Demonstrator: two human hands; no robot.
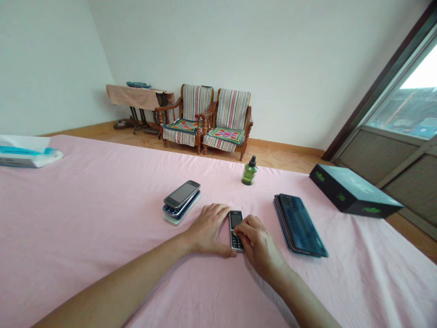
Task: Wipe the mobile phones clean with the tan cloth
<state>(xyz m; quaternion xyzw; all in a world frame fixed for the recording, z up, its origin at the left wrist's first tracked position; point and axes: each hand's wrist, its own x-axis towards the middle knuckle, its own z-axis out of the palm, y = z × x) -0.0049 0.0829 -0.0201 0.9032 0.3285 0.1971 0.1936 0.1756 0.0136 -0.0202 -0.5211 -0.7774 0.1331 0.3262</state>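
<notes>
A small keypad mobile phone point(236, 220) lies face up on the pink cloth, its dark screen at the far end and its keys toward me. My left hand point(210, 230) is closed around the phone's left side, fingers by the top end and thumb at the bottom corner. Over the keypad, my right hand point(259, 243) has thumb and fingertips pinched together. Something small and yellowish shows at those fingertips, too little to name. Part of the keypad is hidden by the right hand.
Left of the hands is a stack of older phones point(182, 193); on the right lies a stack of smartphones point(300, 223). Behind stand a green spray bottle point(249, 172) and a black box point(355, 189). A tissue pack point(30, 157) sits far left on the pink cloth point(102, 200).
</notes>
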